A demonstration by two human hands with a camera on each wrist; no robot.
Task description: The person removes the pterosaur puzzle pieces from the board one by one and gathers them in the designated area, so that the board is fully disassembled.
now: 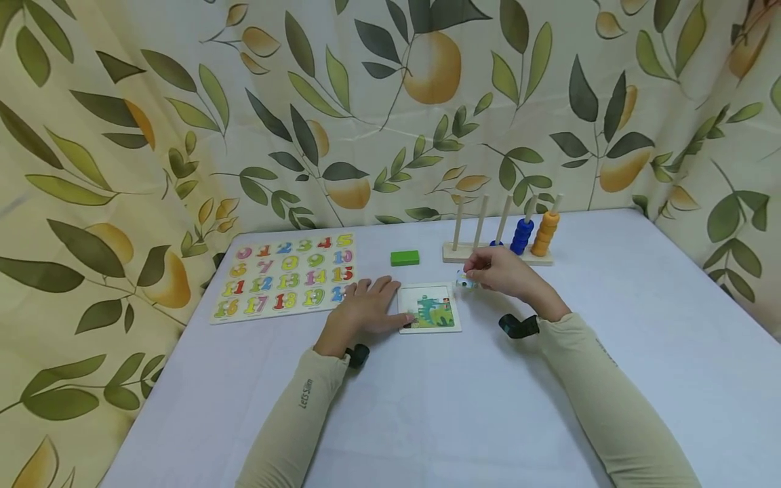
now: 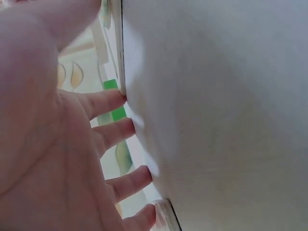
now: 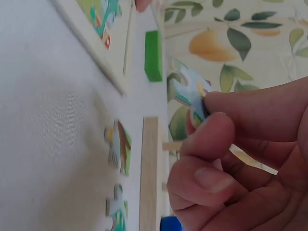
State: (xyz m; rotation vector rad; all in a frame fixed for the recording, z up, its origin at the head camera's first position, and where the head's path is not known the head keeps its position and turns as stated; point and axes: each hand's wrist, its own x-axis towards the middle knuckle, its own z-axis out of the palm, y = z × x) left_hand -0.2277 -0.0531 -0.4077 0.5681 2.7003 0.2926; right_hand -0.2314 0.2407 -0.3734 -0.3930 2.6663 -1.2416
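Thumb and forefinger of the right hand (image 1: 503,271) are clamped together on one small puzzle piece (image 1: 466,279), and a good part of the piece shows beyond the fingertips. In the right wrist view the other fingers of this grip are bent inward, and the piece is tilted and lifted from the table (image 1: 378,407). Seen from the puzzle frame (image 1: 455,318), the piece is at two o'clock, near the frame but apart from it.

The left hand (image 1: 363,310) lies at nine o'clock of the frame. Its grip is spread wide: the four fingers are rather straight, with gaps between them. The thumb rests on the frame toward eight o'clock, the forefinger tip is at its ten o'clock corner, and the little finger is at the edge of the number board (image 1: 289,261). Inside the frame there is a picture (image 1: 434,313) in green and teal, with a pale area toward ten o'clock.

In the right wrist view, two loose pieces (image 3: 121,147) lie at about eight and seven o'clock from the held one, beside the wooden base of the peg rack (image 1: 454,254). This rack carries blue beads (image 1: 521,236) and, on the peg at its three o'clock end, orange beads (image 1: 545,234). A green block (image 1: 405,258) lies at eleven o'clock of the frame.
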